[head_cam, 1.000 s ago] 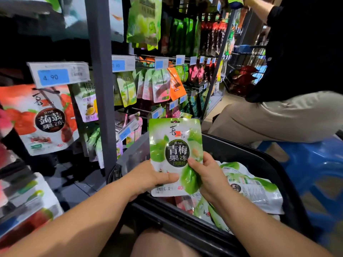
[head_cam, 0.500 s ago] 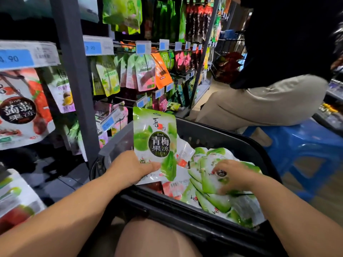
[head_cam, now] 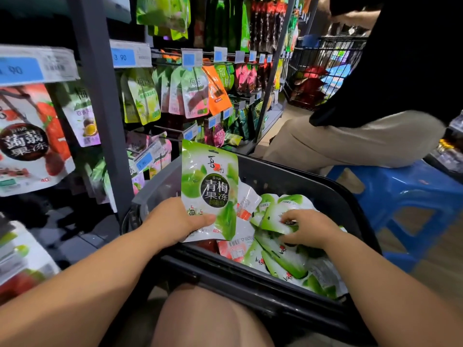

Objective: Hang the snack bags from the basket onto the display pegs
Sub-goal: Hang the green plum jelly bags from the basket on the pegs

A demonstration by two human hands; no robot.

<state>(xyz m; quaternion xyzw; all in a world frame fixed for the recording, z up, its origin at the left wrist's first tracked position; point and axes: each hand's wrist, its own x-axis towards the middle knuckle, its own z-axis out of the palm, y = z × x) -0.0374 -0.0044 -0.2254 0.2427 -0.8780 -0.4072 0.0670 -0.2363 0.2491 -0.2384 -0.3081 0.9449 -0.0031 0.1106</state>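
The left hand point(head_cam: 175, 221) gripped an upright snack bag point(head_cam: 209, 186) by its bottom; at its 3 o'clock, the right hand point(head_cam: 309, 229) pinched a second bag point(head_cam: 278, 212) lying in the basket point(head_cam: 288, 180).

Black basket point(head_cam: 300, 181) — heaped with snack bags point(head_cam: 280, 261) (mostly green).

Place: we're in a shop aisle, pretty clearly
Giveaways: blue price tags point(head_cam: 122, 57) over hanging snack bags point(head_cam: 195, 93) left, wire cart point(head_cam: 323, 71) far right

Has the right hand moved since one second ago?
Yes. The right hand left the held green bag and went right and down into the basket, onto the loose bags.
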